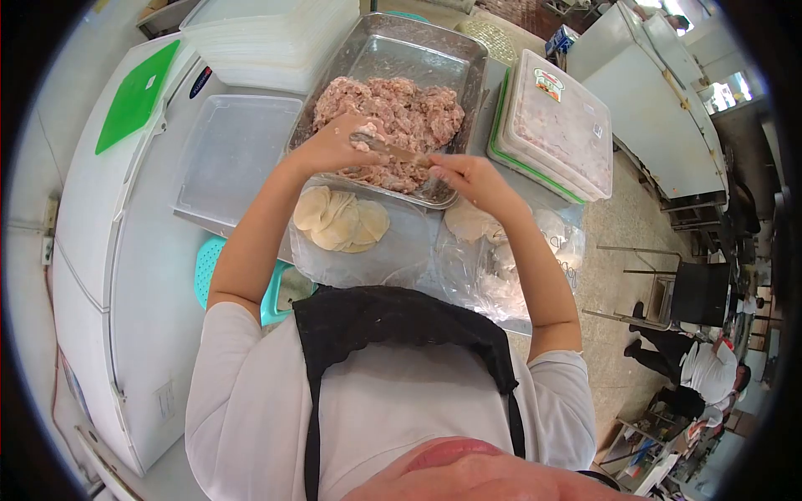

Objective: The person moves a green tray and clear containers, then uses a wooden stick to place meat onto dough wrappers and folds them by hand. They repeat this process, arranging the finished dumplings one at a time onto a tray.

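Over the metal tray (pixel 474 63), my right hand (pixel 474 179) is closed on the end of a slim spatula-like tool (pixel 403 154). The tool's far end reaches my left hand (pixel 332 147), where a bit of pale ground meat shows. My left hand is curled, its fingers partly hidden, and what it holds I cannot make out. Ground meat (pixel 409 104) fills much of the tray below both hands. Nearer my body, a fanned stack of round dough wrappers (pixel 341 219) lies on plastic. More wrappers (pixel 468 220) lie by a clear plastic bag (pixel 510 271) under my right forearm.
A lidded plastic box (pixel 558 125) stands right of the tray. On the left are a translucent lid (pixel 238 154), stacked white containers (pixel 259 42) and a white freezer (pixel 146 275). A turquoise stool (pixel 209 271) is below. Another person (pixel 710 371) is at far right beside a chair (pixel 702 294).
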A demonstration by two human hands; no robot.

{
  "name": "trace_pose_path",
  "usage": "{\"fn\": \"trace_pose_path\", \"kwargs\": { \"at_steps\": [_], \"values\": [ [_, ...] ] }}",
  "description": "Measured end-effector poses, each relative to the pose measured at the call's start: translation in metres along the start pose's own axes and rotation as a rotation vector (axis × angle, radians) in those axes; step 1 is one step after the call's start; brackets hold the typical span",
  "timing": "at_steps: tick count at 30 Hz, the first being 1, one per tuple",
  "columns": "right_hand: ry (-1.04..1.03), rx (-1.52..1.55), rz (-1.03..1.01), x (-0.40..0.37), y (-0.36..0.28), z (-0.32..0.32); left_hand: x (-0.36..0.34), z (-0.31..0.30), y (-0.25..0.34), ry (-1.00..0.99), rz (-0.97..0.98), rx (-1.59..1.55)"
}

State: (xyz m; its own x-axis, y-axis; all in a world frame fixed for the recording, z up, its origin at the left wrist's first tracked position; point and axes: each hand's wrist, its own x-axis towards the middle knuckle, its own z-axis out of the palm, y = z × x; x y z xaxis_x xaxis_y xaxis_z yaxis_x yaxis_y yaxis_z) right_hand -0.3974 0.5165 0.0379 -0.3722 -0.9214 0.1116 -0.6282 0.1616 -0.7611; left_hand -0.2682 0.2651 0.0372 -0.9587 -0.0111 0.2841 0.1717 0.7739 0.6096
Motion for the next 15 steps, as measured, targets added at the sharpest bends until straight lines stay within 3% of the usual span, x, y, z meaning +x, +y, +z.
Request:
{"fn": "trace_pose_path", "kwargs": {
  "at_steps": [1, 2, 3, 5, 6, 7, 8, 9, 12, 15],
  "values": [
    [-0.003, 0.002, -0.003, 0.0, 0.0, -0.001, 0.004, 0.001, -0.004, -0.111, -0.255, -0.228],
    [0.083, -0.265, 0.017, 0.0, -0.002, -0.003, 0.006, 0.003, -0.007, -0.218, -0.508, -0.457],
    [0.17, -0.533, 0.034, 0.001, -0.005, -0.005, 0.003, 0.01, -0.011, -0.209, -0.511, -0.455],
    [0.244, -0.52, -0.036, -0.001, -0.016, 0.016, -0.004, 0.025, -0.021, 0.16, -0.491, -0.538],
    [0.323, -0.503, -0.093, -0.003, -0.018, 0.026, -0.003, 0.022, -0.02, 0.17, -0.494, -0.536],
    [0.319, -0.501, -0.097, 0.0, -0.007, 0.031, -0.002, 0.017, -0.019, 0.038, -0.516, -0.486],
    [0.228, -0.586, 0.03, 0.004, 0.011, 0.036, -0.003, 0.015, -0.018, -0.102, -0.536, -0.434],
    [0.139, -0.672, 0.157, 0.005, 0.021, 0.036, -0.008, 0.016, -0.019, -0.106, -0.534, -0.434],
    [0.062, -0.622, 0.173, -0.017, 0.032, 0.01, -0.022, 0.006, -0.015, -0.111, -0.595, -0.497],
    [0.173, -0.421, 0.223, -0.029, -0.007, -0.01, -0.03, -0.01, 0.006, -0.08, -0.418, -0.537]
  ]
}}
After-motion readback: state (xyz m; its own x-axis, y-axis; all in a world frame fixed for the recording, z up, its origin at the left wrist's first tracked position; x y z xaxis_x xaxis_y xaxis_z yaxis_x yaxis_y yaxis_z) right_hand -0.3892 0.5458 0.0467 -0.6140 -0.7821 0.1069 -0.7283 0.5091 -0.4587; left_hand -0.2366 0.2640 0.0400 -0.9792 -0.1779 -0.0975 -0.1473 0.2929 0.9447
